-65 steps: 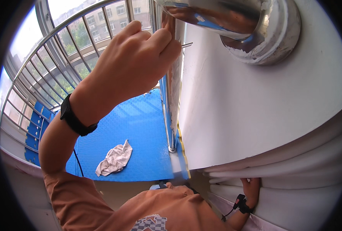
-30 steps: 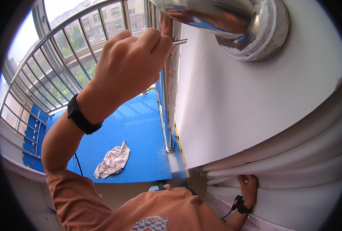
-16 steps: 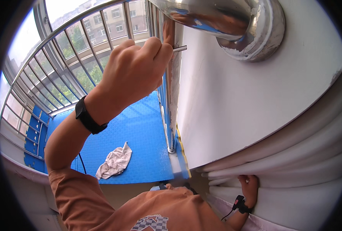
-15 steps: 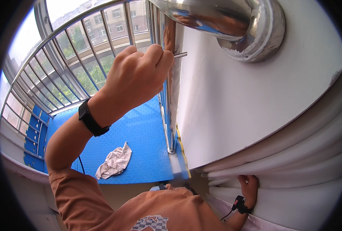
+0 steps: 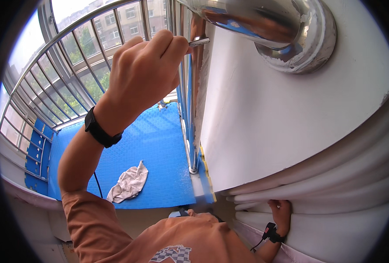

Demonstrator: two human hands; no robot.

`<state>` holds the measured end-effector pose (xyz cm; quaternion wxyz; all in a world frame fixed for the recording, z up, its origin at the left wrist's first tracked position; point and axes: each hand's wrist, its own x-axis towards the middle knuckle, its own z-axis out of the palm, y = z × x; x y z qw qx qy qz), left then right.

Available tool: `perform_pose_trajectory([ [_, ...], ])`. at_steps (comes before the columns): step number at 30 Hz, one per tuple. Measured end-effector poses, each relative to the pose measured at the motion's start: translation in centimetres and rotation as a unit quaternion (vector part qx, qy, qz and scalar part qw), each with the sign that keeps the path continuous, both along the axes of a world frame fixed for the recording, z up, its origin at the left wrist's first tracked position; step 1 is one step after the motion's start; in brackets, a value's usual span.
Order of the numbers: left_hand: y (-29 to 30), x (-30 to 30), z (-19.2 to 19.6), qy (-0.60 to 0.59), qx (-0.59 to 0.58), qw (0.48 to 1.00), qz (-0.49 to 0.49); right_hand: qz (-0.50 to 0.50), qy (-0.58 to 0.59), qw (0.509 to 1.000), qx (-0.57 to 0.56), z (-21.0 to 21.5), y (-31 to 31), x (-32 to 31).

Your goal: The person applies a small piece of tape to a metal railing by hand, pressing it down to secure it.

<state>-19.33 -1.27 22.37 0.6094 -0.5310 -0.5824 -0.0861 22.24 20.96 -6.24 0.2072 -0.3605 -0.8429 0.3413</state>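
Metal rod, thin and grey, pinched in left grip: fingers clenched round one end, free end poking out against vertical rail at white wall edge, just below shiny steel pipe with round flange. Black wristband on same arm. Right grip low down, pressed against white moulding, closed round nothing visible. Further out: curved window bars, blue mat, crumpled rag. Judged mid-way: rod at edge, seemingly working there; no finished result showing, rag lying unused.
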Motion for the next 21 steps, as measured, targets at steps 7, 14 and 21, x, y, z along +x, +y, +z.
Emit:
perform_pose_trajectory([
  [7, -0.3, -1.0, -1.8, -0.05, -0.039, 0.997, -0.051, -0.013, 0.004, 1.0, -0.027, -0.4, -0.1, 0.0],
  [14, -0.9, -3.8, 1.2, -0.092, -0.058, 0.987, -0.116, -0.01, -0.032, 0.999, -0.022, 0.6, -0.2, -0.5],
  [21, 0.0, -2.8, -0.3, -0.105, -0.073, 0.984, -0.127, -0.014, 0.008, 1.0, -0.022, -0.7, -0.4, -0.6],
])
